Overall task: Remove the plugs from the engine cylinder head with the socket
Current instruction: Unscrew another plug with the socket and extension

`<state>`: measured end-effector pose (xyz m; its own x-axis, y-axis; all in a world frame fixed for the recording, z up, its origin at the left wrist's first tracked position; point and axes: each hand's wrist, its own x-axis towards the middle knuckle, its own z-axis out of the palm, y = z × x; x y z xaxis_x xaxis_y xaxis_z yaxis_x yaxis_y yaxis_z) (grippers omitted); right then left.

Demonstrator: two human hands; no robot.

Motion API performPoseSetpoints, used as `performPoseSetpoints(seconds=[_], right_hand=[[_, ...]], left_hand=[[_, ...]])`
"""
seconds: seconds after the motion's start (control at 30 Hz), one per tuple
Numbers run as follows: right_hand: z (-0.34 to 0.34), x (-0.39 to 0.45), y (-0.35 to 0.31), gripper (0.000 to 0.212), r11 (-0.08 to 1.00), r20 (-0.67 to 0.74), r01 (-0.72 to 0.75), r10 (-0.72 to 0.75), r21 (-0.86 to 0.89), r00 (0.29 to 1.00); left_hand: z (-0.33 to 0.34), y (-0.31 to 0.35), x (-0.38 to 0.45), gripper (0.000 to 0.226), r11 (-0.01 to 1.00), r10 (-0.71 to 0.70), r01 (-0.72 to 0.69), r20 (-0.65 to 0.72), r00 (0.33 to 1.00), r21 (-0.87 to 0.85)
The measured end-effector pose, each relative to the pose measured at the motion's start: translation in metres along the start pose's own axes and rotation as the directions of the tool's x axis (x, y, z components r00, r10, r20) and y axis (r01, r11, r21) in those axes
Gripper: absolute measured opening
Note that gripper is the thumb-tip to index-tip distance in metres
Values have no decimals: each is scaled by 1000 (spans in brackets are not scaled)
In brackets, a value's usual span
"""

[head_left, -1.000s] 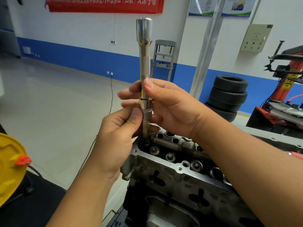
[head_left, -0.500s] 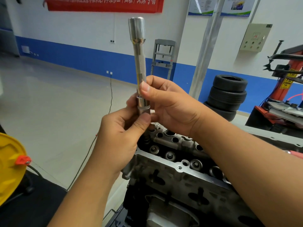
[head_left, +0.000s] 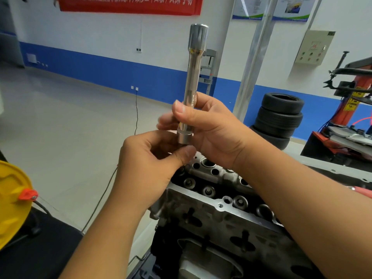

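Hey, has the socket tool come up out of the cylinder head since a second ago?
Yes. The socket tool has risen: its lower end, earlier down in the cylinder head, now sits clear above it, held by both hands.

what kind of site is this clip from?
Likely an auto repair training workshop: stacked tyres by the wall, a red tyre changer at right, and an engine cylinder head on the bench.

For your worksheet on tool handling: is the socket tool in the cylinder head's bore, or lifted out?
Lifted out: the socket tool, gripped by the right hand, ends above the cylinder head.
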<state>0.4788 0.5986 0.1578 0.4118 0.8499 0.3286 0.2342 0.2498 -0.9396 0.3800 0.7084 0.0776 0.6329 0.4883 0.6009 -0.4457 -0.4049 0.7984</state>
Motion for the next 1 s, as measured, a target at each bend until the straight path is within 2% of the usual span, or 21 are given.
performPoseSetpoints(seconds=[0.07, 0.17, 0.27, 0.37, 0.47, 0.57, 0.67, 0.83, 0.93, 1.0], right_hand=[[1, -3, -1, 14, 1000, -7, 2, -2, -24, 1000], [5, -6, 0, 19, 999, 9, -39, 39, -23, 999], [11, -7, 4, 19, 998, 3, -60, 60, 35, 998], [16, -6, 9, 17, 995, -43, -31, 35, 93, 998], [18, -7, 10, 21, 993, -65, -1, 9, 116, 998], [19, -8, 9, 26, 998, -37, -30, 32, 57, 999], [22, -9, 9, 23, 997, 16, -69, 68, 37, 998], [20, -5, 10, 11, 992, -13, -63, 65, 110, 998], [20, -4, 12, 11, 987, -12, -40, 42, 153, 999], [18, -3, 11, 16, 988, -12, -33, 35, 152, 999]], left_hand=[[-4, 0, 0, 7, 999, -43, 43, 112, 993, 8], [-9, 0, 0, 18, 995, -92, 97, 202, 975, -14], [-10, -2, 1, 33, 998, -68, 68, 120, 990, 12], [-7, -2, 0, 30, 998, -57, 57, 47, 997, 7], [-7, -2, -1, 29, 998, -44, 42, 42, 998, 38], [-12, -2, -1, 14, 999, -29, 24, 187, 982, 30], [-20, -4, -1, 24, 998, -55, 54, 274, 960, 11], [-14, -7, 1, 20, 997, -81, 79, 119, 990, 16], [-10, -5, 0, 26, 997, -73, 73, 6, 997, 0], [-11, -4, 0, 19, 998, -52, 51, 42, 998, 22]])
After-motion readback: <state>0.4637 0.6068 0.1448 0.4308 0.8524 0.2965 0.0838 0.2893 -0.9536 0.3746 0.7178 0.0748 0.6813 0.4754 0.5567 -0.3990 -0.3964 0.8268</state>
